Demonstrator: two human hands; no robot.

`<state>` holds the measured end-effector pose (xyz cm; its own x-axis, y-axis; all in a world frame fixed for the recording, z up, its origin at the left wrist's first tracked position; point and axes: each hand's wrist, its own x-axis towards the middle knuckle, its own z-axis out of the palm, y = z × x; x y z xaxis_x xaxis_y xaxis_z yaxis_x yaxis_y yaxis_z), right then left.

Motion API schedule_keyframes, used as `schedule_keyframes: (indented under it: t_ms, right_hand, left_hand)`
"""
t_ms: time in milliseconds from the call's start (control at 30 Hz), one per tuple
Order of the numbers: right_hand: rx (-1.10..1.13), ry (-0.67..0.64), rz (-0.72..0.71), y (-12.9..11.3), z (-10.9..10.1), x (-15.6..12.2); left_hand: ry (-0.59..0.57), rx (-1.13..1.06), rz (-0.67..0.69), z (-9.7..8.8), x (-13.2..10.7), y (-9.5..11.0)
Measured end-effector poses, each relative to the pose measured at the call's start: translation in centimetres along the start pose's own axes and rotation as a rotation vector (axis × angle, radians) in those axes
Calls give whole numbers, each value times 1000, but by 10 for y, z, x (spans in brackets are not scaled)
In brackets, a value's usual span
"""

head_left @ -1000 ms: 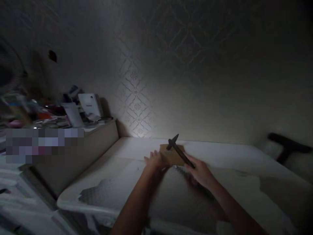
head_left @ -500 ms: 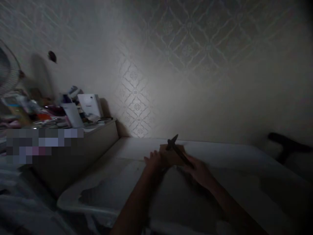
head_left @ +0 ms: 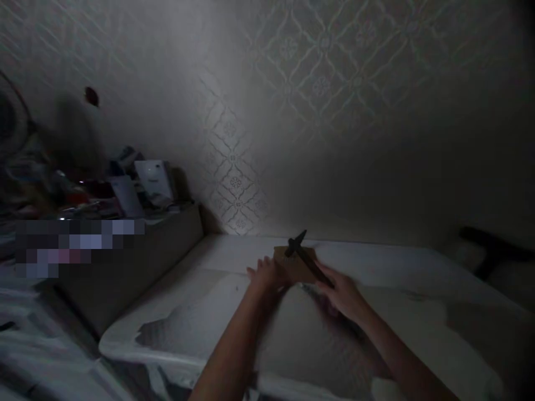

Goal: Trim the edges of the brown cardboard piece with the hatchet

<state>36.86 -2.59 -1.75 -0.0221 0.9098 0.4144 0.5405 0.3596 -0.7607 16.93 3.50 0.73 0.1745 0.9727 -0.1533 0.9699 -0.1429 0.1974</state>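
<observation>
Change: hardly anything has shifted since the earlier frames; both hands sit in the same spot at lower centre, the dark tool's head has tipped very slightly, and the light on the wall has dimmed.
Right hand: right hand is closed around the handle of a dark hammer-like tool, just right of centre in the lower half of the frame; the handle slants up and left from the fist.
Tool head: it ends in a small cross-piece, poised over the top edge of the cardboard; whether it touches the cardboard cannot be told in the dim light.
Left hand: left hand lies fingers loosely spread, pressed against the left edge of the brown cardboard piece, not wrapped round it.
Cardboard: flat and small, lying on the white table between the two hands, near the table's far edge by the wall.
Table surface: white, with a darker worn patch at lower left of the frame.
Wall: patterned wallpaper with a diamond lattice fills the upper frame.
Left side: a lower ledge carries white boxes and blurred clutter; part of that area is pixelated.
Right edge: a dark bar-shaped object, too dim to name.
</observation>
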Motion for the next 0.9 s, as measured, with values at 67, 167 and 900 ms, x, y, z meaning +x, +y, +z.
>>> schedule_keyframes:
  t_ms: [67,167,900]
  right_hand:
    - [16,-1,-5,0,0,0]
    - [27,-17,2,1,1,0]
    - [41,-24,21,-2,0,0]
  left_hand:
    - [1,1,-1,0,0,1]
    - [-11,6,-7,-2,-1,2]
    - [-7,-17,-12,3,3,-1]
